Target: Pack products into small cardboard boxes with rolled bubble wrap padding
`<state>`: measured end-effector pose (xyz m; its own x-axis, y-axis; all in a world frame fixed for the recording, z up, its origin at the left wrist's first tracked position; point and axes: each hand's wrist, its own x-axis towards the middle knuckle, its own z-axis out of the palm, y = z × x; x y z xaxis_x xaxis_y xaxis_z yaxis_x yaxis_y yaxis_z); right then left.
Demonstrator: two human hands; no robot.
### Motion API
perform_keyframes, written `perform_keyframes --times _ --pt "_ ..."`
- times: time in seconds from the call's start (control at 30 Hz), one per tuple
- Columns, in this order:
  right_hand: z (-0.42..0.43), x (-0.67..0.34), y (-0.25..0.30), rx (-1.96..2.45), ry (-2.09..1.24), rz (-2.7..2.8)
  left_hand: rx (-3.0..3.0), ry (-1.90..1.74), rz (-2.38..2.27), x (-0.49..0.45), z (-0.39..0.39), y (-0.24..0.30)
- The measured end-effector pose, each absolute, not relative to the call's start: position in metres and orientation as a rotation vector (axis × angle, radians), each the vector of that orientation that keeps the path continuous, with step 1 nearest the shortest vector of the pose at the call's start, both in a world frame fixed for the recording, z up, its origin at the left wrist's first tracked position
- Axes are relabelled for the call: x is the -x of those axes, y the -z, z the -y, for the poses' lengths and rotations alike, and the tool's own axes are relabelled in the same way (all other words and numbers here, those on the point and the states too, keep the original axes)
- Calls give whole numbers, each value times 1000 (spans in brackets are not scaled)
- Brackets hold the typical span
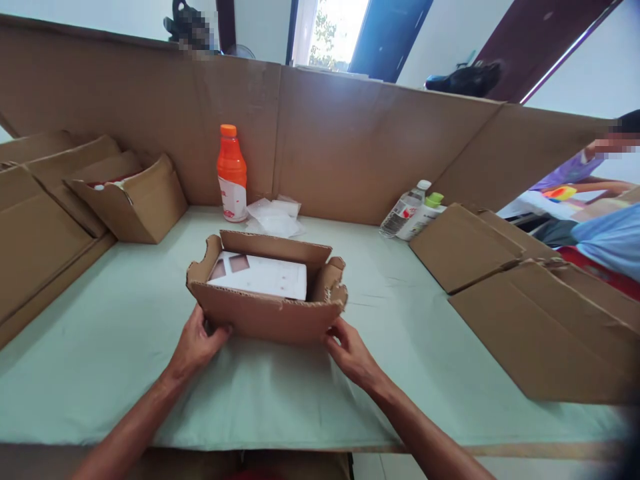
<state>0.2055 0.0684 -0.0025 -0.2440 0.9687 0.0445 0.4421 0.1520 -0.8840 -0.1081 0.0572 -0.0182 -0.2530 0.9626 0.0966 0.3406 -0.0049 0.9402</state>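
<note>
An open brown cardboard box [265, 319] stands in the middle of the table, its end walls cut unevenly along the top. Inside it lies a white box [270, 279] with brownish squares at its left end. My left hand [201, 343] grips the lower left corner of the cardboard box, thumb along the front wall. At the lower right corner, my right hand [350, 350] has its fingers closed on the cardboard. The fingertips of both hands are partly hidden by the box.
Behind the box stand an orange bottle [233, 175] and crumpled clear plastic [275, 217]. A clear bottle [404, 210] leans beside a green-capped bottle [423, 217]. Cardboard boxes line the left [40, 220] and right [545, 327]. A cardboard wall [350, 147] closes the back. Another person sits far right.
</note>
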Motion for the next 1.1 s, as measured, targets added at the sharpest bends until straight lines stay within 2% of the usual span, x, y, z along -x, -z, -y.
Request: perform_keyframes --times 0.13,0.27,0.37,0.5,0.63,0.87,1.0,1.1 --pt "-103 -191 -9 1259 -1056 1872 -1273 -1333 -1654 119 -76 18" --pt "-111 -203 -66 1216 -586 1902 -1268 -1369 -1624 117 -73 29" --pt "-114 -196 -124 1076 -241 2169 -1276 -1360 -1637 116 -70 34" --pt "-128 -160 -170 989 -202 2697 -1306 -1335 -1667 115 -68 35" --pt "-144 -135 -169 1095 -285 2888 -1341 -1336 -1666 114 -67 38" --pt "-147 -131 -160 976 -491 2715 -1205 -1397 -1750 119 -70 46" --pt "-163 -147 -166 1030 -411 2349 -1176 -1415 -1761 118 -68 50" --pt "-206 -164 -148 1183 -367 2000 -1154 -1446 -1778 114 -63 53"
